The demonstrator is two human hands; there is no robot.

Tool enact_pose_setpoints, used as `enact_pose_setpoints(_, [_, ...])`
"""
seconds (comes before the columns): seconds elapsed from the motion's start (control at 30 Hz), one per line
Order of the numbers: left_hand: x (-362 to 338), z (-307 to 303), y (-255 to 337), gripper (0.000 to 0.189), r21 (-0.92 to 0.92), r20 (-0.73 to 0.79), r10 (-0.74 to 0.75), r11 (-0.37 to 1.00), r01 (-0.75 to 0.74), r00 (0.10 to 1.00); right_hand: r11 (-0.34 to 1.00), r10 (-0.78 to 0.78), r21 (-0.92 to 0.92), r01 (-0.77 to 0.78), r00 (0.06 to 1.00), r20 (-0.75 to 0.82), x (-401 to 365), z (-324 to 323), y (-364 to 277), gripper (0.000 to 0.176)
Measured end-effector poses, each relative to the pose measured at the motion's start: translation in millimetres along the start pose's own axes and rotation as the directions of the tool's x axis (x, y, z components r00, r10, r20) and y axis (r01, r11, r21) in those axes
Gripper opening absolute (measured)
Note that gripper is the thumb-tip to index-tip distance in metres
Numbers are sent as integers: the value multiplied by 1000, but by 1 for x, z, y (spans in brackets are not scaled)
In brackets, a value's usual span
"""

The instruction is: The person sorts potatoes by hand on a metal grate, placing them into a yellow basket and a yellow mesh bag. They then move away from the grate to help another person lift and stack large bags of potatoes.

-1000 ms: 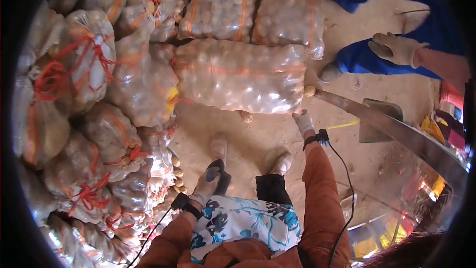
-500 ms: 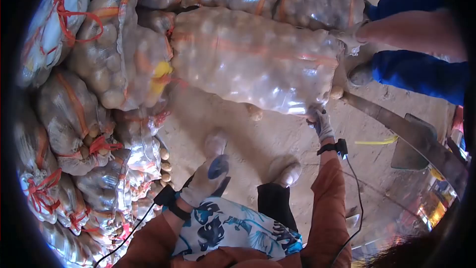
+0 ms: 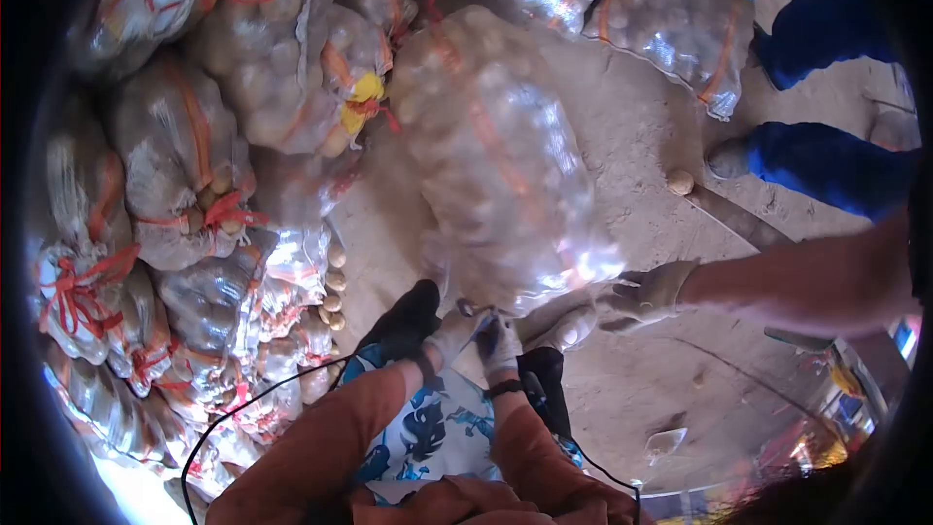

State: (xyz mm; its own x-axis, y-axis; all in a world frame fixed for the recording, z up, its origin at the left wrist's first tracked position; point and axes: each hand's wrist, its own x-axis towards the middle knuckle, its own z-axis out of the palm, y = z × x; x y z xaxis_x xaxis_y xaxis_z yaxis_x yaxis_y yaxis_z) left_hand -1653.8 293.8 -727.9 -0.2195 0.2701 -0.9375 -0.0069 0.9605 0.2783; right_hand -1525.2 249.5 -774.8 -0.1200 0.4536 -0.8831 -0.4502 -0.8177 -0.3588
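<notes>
A large see-through mesh sack of potatoes (image 3: 496, 146) with orange stripes lies slanted before me, its near end close to my feet. At that near end, my left hand (image 3: 450, 335), in a pale glove, is closed on the sack's edge. Right beside it, my right hand (image 3: 499, 342), in a pale glove with dark fingers, is also closed on the edge. The fingertips are small and partly hidden by the sack material. Just right of the sack's near end, a co-worker's gloved hand (image 3: 646, 297) reaches in with fingers apart, holding nothing.
Full potato sacks (image 3: 175, 165) are piled on the left, some tied with red string. More sacks (image 3: 671, 19) lie at the back. A loose potato (image 3: 680, 182) sits on the dirt floor near the co-worker's shoe (image 3: 729, 157). Several potatoes (image 3: 333, 301) lie beside the left pile.
The sack has swung round, its right end coming toward me. My right hand moved left with it; my left hand, empty before, has joined it. The co-worker's hand has left the sack.
</notes>
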Motion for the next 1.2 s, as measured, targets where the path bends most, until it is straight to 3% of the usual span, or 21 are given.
enact_pose_setpoints(0.03, [2, 5, 3, 53, -33, -52, -190, 982, 188, 980, 975, 136, 154, -160, 979, 153, 49, -69, 94, 33])
enact_pose_setpoints(0.13, [15, 5, -47, 68, -301, -18, -204, 934, 190, 979, 873, 434, -264, -410, 900, 39, 8, -28, -15, 30])
enact_pose_setpoints(0.17, [9, 2, -36, 78, -202, 32, -175, 963, 178, 984, 775, 472, -467, -426, 881, -21, -9, -5, -63, 26])
enact_pose_setpoints(0.2, [45, 15, -112, 78, -164, 39, 8, 986, -1, 999, 455, -15, -878, 147, 987, 158, -22, -5, -97, 26])
enact_pose_setpoints(0.27, [37, 30, -102, 79, -166, -98, 23, 985, -39, 995, 119, -502, -928, 352, 828, 250, -21, -18, -156, 43])
enact_pose_setpoints(0.3, [34, 27, -85, 79, -182, -98, 17, 983, -35, 995, 154, -494, -924, 350, 837, 234, -3, -37, -189, 51])
enact_pose_setpoints(0.37, [29, 20, -51, 74, -321, 186, -120, 931, 176, 975, -389, -547, -882, 265, 704, 453, 36, -46, -250, 76])
enact_pose_setpoints(0.4, [34, 26, -58, 74, -330, 185, -120, 927, 177, 975, -396, -541, -878, 269, 704, 460, 65, -75, -257, 76])
enact_pose_setpoints(0.47, [53, 38, -74, 83, -243, -80, 232, 939, -244, 969, 547, -92, -789, 279, 957, 275, 143, -135, -250, 85])
enact_pose_setpoints(0.5, [56, 39, -67, 83, -247, -92, 232, 937, -248, 968, 544, -87, -789, 287, 954, 287, 156, -128, -262, 85])
enact_pose_setpoints(0.57, [63, 46, -56, 70, -335, -98, -134, 938, 94, 986, 423, 420, -904, -66, 898, 131, 171, -115, -286, 94])
enact_pose_setpoints(0.67, [95, 47, -93, 57, -653, 120, 103, 757, 0, 987, 358, 481, -924, -138, 875, 55, 169, -106, -295, 94])
enact_pose_setpoints(0.7, [87, 43, -78, 51, -660, 91, 28, 750, 40, 995, 347, 483, -927, -140, 874, 49, 170, -107, -295, 94])
enact_pose_setpoints(0.77, [81, 33, -61, 43, -525, 60, 52, 851, -13, 997, 400, 73, -838, 372, 898, 434, 171, -109, -284, 79])
enact_pose_setpoints(0.83, [64, 24, -39, 36, -213, 3, 91, 973, -88, 996, 51, -328, -754, 654, 725, 606, 211, -22, -321, 72])
enact_pose_setpoints(0.9, [78, 38, -68, 34, -490, 41, 42, 871, -16, 998, -233, -460, -726, 647, 584, 669, 247, 44, -352, 64])
enact_pose_setpoints(0.97, [83, 47, -87, 31, -725, 87, 17, 687, 52, 996, -300, -405, -765, 570, 650, 643, 248, 15, -338, 57])
enact_pose_setpoints(1.07, [73, 32, -71, 30, -640, -50, 75, 763, -90, 996, -85, 80, -948, 306, 951, 300, 190, -122, -272, 46])
enact_pose_setpoints(1.13, [54, 7, -49, 25, -102, -207, -9, 995, -12, 978, 364, 302, -931, -24, 949, 93, 135, -82, -267, 31])
enact_pose_setpoints(1.17, [45, -5, -41, 25, -99, -218, 7, 995, -29, 976, 536, 226, -836, 118, 934, 277, 131, -94, -249, 25])
enact_pose_setpoints(1.2, [37, -18, -30, 27, -76, -278, 51, 994, -75, 959, 489, 110, -852, 188, 956, 273, 113, -89, -233, 28])
